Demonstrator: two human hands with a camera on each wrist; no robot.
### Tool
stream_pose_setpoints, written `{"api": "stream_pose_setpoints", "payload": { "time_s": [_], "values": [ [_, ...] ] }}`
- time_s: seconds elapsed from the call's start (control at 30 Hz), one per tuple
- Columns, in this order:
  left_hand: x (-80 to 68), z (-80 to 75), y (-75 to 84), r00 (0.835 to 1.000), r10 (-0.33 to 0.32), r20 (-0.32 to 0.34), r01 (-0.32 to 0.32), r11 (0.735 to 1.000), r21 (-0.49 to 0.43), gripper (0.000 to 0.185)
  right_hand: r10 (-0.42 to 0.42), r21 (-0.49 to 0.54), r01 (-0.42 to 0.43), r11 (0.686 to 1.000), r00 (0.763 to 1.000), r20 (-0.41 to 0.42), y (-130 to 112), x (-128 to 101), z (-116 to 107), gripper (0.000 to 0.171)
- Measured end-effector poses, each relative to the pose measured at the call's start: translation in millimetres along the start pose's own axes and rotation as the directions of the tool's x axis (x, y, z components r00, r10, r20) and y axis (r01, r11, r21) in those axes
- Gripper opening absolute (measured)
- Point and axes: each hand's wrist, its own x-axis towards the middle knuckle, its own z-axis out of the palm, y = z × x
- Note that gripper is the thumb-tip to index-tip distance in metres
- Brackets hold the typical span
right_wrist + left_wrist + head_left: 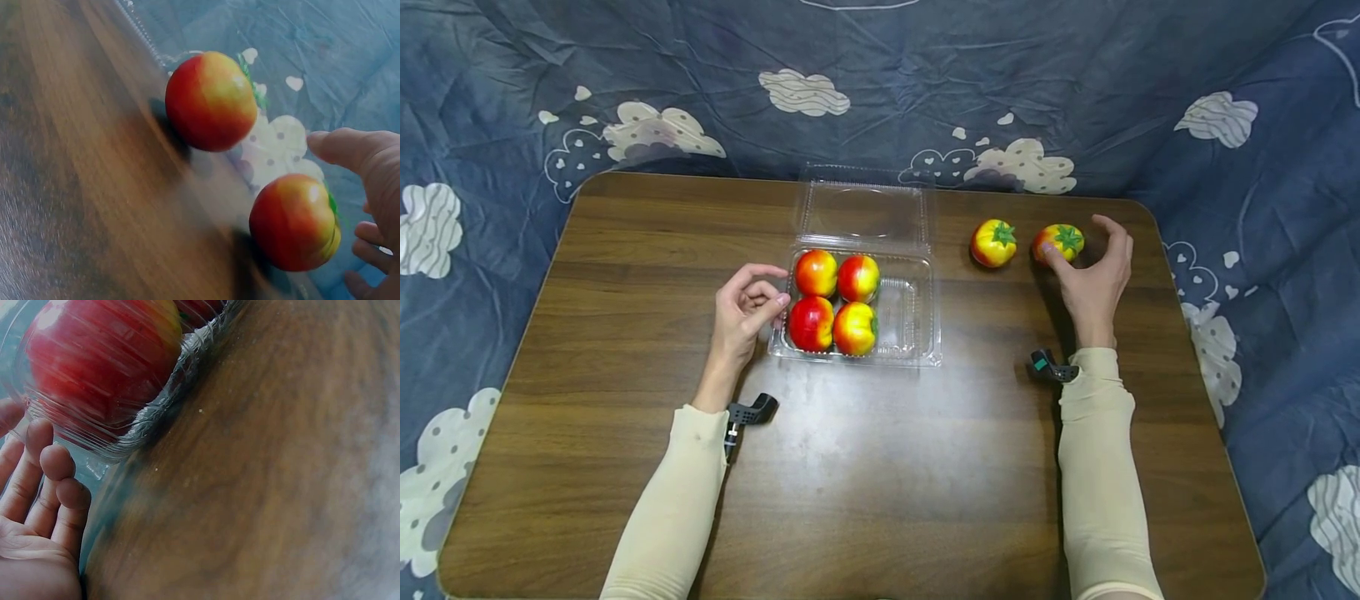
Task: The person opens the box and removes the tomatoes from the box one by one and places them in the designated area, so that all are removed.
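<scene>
Six toy tomatoes in all: four sit two by two in the left part of the clear clamshell tray (925,333), whose lid lies open toward the far edge. Two stand loose on the worktop (587,333), green stems up. The right hand (1093,283), fingers spread wide, cups the outer tomato (1060,242) without closing; the second tomato (993,242) stands just beside. The left hand (743,312), loosely curled, touches the tray's left wall.

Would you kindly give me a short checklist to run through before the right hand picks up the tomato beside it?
1. Right hand open around the nearer tomato: ok.
2. Firm grip on it: not ok, thumb only touches it.
3. Second loose tomato stands apart from the first: ok.
4. Clear tray has its lid open: ok.
5. Free room in the tray beside the four tomatoes: ok, right part bare.
6. Left hand steadies the tray's edge: ok, fingers against it.
</scene>
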Motion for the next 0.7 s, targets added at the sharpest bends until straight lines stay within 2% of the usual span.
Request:
{"api": "stream_pose_setpoints", "payload": {
  "time_s": [0.23,0.5,0.7],
  "values": [
    [-0.8,-1.4,0.6,1.000,-0.006,-0.002,0.006,1.000,0.014,0.030,-0.137,0.014,0.139,0.990,0.985,-0.109,-11.1,-4.9,5.5,0.074],
    [-0.7,-1.1,-0.1,1.000,-0.011,0.002,0.011,1.000,0.002,0.031,-0.196,0.079,0.203,0.976,0.976,-0.093,-32.2,-18.9,19.4,0.072],
    [-0.1,-0.6,-0.6,1.000,-0.019,0.005,0.019,1.000,-0.007,0.031,-0.272,0.134,0.278,0.951,0.960,-0.063,-49.5,-37.5,30.9,0.072]
  ]
}}
